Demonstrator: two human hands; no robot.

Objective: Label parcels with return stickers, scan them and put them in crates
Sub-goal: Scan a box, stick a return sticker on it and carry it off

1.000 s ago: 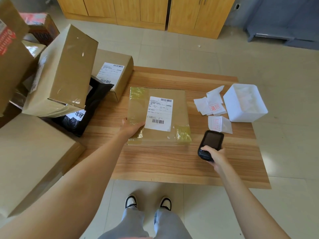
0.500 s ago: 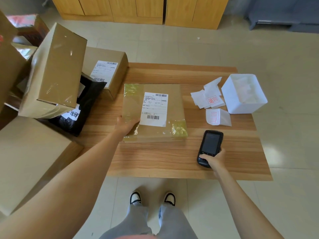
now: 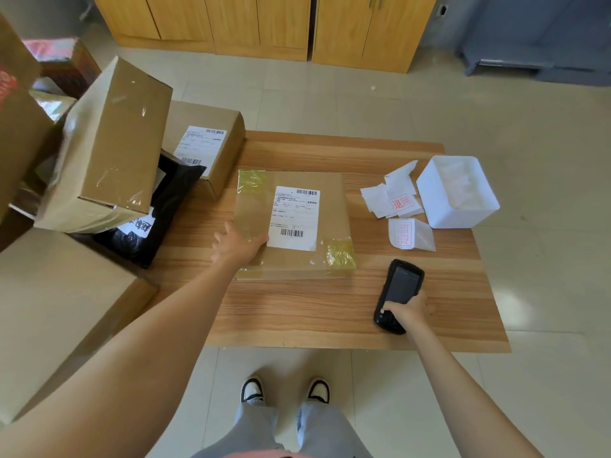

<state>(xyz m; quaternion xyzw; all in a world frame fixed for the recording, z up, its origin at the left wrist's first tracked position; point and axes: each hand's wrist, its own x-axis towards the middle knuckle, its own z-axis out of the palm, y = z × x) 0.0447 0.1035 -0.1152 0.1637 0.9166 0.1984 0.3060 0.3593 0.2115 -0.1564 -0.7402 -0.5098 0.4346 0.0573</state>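
**Flat parcel on the tabletop, scanner gripped at the right**

A flat brown parcel (image 3: 294, 223) lies near the middle of the wooden tabletop (image 3: 297, 315), its white shipping label (image 3: 293, 218) face up with barcodes at the top and bottom. Yellowish tape shows at its far left and near right corners.

The left arm reaches forward from the lower left, nearly straight, and the left hand (image 3: 236, 246) rests on the parcel's near left edge, palm down. Its thumb lies over the top surface towards the label; the fingers look spread along the side, though whether they curl under the edge cannot be told from this angle.

The right arm comes in from the lower right, bent slightly at the wrist. The right hand (image 3: 408, 314) is wrapped round the lower end of a black handheld scanner (image 3: 398, 294), thumb on its keypad, the dark screen facing up. The scanner sits low over the tabletop, just right of the parcel's near corner and apart from it.

Beyond the scanner, loose return stickers (image 3: 401, 204) with red stamped characters lie beside a white open box (image 3: 458, 193). At the left edge stand more parcels: a labelled carton (image 3: 211, 150), a tilted carton (image 3: 112, 147) leaning over a black poly bag (image 3: 158, 219), and a large carton (image 3: 56, 302) nearest the person.
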